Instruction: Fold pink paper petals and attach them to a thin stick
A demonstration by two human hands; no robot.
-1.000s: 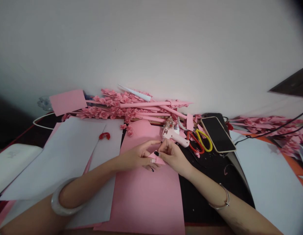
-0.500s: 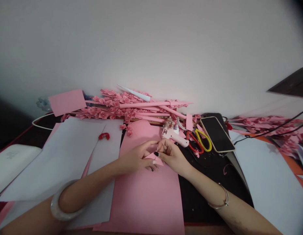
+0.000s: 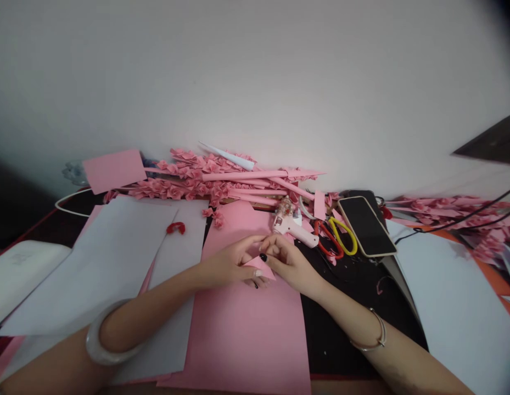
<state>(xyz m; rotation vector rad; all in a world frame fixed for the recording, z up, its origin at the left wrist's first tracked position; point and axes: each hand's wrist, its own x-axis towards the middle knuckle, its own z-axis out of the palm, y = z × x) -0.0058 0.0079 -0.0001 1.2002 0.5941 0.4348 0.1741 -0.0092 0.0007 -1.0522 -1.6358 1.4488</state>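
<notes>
Where left hand [image 3: 227, 267] pinches, pink paper [image 3: 259, 265], triangular

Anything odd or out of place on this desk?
Mostly craft clutter; no spill shows. Oddest is a small fuzzy red curl on the white sheets, its colour standing out against them. A thin pinkish scrap lies loose on the black surface, right of the right hand.
</notes>
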